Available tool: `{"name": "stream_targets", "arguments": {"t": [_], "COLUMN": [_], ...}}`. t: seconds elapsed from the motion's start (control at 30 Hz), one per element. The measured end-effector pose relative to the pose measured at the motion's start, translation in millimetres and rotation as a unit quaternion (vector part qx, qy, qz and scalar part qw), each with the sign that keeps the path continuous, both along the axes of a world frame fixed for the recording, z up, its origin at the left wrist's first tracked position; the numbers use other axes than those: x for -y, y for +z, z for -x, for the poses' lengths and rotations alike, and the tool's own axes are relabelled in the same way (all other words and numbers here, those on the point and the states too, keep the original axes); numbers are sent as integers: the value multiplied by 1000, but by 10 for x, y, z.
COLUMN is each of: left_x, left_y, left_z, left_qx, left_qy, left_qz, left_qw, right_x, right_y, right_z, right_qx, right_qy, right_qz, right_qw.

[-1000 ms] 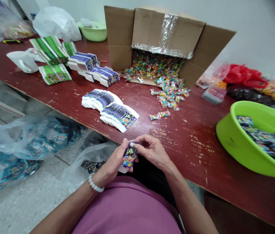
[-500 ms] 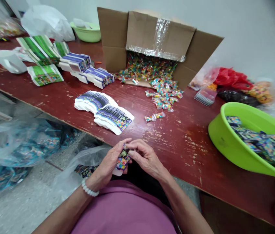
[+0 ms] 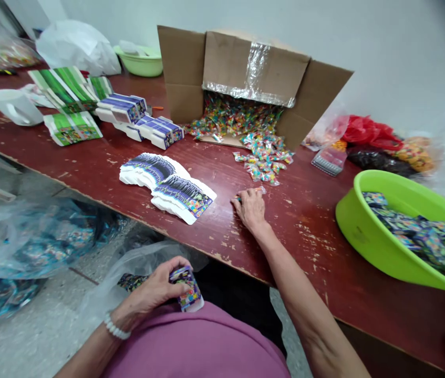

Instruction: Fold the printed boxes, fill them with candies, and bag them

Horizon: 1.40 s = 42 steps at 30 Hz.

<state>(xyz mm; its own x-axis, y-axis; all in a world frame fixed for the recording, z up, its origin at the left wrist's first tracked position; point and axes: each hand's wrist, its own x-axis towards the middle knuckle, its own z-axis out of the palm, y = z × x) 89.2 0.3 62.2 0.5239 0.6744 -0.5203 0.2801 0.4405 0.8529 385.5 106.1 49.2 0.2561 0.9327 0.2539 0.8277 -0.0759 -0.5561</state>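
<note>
My left hand point(image 3: 167, 283), with a white bead bracelet at the wrist, is closed around a small printed carton point(image 3: 189, 294) in front of my body. The carton is dark purple with colourful pictures, and a white flap shows at its lower end. Farther out on the table, my right hand point(image 3: 250, 209) has its fingers curled down over small candy packets point(image 3: 260, 189), whose ends peek out beside the fingers. To the left of that hand lies a fanned stack of flat purple and white cartons point(image 3: 185, 197). Beyond it is a pile of candy packets point(image 3: 265, 157).
An open cardboard box point(image 3: 256, 68) spills wrapped candy at the back. The green basin point(image 3: 358, 231) on the right holds filled packs. Bundled cartons point(image 3: 74, 128) and a white mug point(image 3: 15, 107) stand at the left. Plastic bags point(image 3: 49, 247) of blue packs lie on the floor.
My right hand has left the carton and reached forward to the candy packets on the table. My left hand has shifted down and left with the carton.
</note>
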Motion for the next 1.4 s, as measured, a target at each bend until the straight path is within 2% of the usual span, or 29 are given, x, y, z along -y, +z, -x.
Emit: {"name": "stream_targets", "arguments": {"t": [0.07,0.1,0.17,0.23,0.27,0.3,0.37,0.4,0.43,0.47,0.57,0.67,0.8,0.97,1.03,1.17,1.2,1.27,1.33,1.4], "left_x": [-89,-128,-181,-203,-206,-206,-200,-196,-191,-185,-158,-118,-76,-50,-32,-10,-12,-22,-28,-17], "left_y": [-9,-14,-28,-38,-34,-22,32,70,112,154,255,291,276,304,316,272,254,228,227,244], "left_z": [201,290,416,455,439,403,280,203,122,43,-150,-247,-287,-347,-382,-439,-447,-456,-461,-472], "left_qx": [-82,-116,-152,-131,-102,-69,-3,26,54,77,113,139,156,139,148,187,187,184,185,192], "left_qy": [-80,-125,-200,-218,-201,-171,-97,-69,-50,-41,-44,-47,-23,14,40,128,141,154,162,165], "left_qz": [-71,-84,-66,-18,5,21,34,34,32,30,18,-5,-11,-7,15,77,85,91,90,78], "left_qw": [991,982,966,967,974,983,995,997,997,996,992,989,987,990,988,971,968,966,965,964], "right_x": [8,33,116,244,322,405,576,656,729,794,940,1031,1102,1154,1178,1228,1238,1253,1260,1261], "right_y": [-9,3,57,137,182,227,313,349,380,404,434,417,379,408,450,508,504,472,421,370], "right_z": [8,14,34,72,101,138,232,288,346,405,566,663,667,637,658,719,731,745,756,772], "right_qx": [-52,-74,-122,-227,-313,-409,-575,-625,-646,-651,-629,-577,-485,-368,-309,-277,-296,-375,-474,-545], "right_qy": [4,4,0,10,23,38,63,67,69,71,90,109,131,146,172,256,250,196,145,140], "right_qz": [-10,-14,-18,-10,3,21,60,76,89,97,116,108,75,9,-24,26,39,45,57,99], "right_qw": [999,997,992,974,950,912,814,774,755,750,763,802,861,918,935,926,921,905,867,821]}}
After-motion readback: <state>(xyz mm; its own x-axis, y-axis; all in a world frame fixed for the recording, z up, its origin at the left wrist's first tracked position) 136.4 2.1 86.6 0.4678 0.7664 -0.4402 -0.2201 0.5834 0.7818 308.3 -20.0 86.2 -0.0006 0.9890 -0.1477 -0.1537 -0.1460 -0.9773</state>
